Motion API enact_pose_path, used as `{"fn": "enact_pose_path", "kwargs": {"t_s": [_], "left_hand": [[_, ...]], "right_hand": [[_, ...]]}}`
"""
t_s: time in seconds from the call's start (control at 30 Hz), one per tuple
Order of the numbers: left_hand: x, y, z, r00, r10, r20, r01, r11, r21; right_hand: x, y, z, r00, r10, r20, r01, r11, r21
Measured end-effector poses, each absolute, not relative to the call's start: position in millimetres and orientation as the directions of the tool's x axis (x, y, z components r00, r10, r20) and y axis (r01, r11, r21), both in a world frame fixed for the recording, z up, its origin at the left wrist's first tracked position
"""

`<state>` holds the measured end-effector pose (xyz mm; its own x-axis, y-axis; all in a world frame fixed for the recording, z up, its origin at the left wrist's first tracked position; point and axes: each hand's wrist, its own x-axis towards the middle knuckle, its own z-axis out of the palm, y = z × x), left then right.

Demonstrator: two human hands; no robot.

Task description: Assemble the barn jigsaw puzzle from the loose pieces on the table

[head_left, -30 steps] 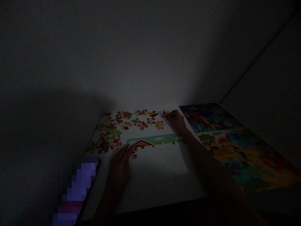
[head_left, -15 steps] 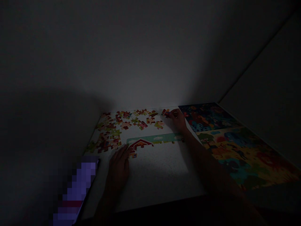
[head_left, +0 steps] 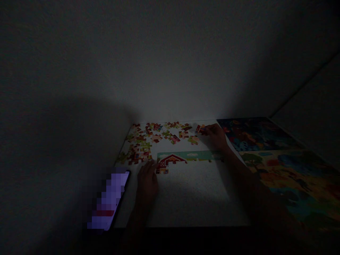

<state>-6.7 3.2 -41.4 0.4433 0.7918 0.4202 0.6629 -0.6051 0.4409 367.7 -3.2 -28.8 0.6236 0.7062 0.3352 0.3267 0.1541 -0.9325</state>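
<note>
On a white table top [head_left: 191,191], a partly joined jigsaw puzzle lies near the middle, with a red barn section [head_left: 171,161] and a pale green strip of joined pieces [head_left: 190,156]. My left hand [head_left: 147,182] rests flat-fingered on the table, its fingertips against the lower left of the barn section. At the far right of the strip, my right hand [head_left: 216,136] has its fingertips on a small red jigsaw piece [head_left: 200,129]. Several loose jigsaw pieces [head_left: 145,141] are scattered at the back left.
A phone [head_left: 108,200] with a lit, pixelated screen lies at the table's left edge. Two bright illustrated picture sheets [head_left: 289,173] lie to the right, beyond my right arm. A pale wall rises behind the table, and the room is dim.
The whole scene has shifted right and slightly lower in view. Both hands stay in about the same places on the puzzle, and my right hand stays at the small red piece.
</note>
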Motion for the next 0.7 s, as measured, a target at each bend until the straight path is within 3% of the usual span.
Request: {"fn": "enact_pose_path", "kwargs": {"t_s": [0.2, 0.47, 0.7], "left_hand": [[-6.8, -3.9, -31.9, 0.434, 0.812, 0.389, 0.748, -0.566, 0.346], [-21.2, -4.6, -29.6, 0.595, 0.753, 0.281, 0.705, -0.657, 0.269], [-22.3, -6.8, -32.4, 0.580, 0.748, 0.323, 0.699, -0.660, 0.275]], "right_hand": [[361.3, -4.9, -25.4, 0.608, 0.725, 0.322, 0.370, 0.100, -0.924], [357.8, -6.2, -25.9, 0.593, 0.740, 0.316, 0.409, 0.061, -0.911], [360.1, -4.8, -31.2, 0.578, 0.762, 0.292, 0.395, 0.052, -0.917]]}}
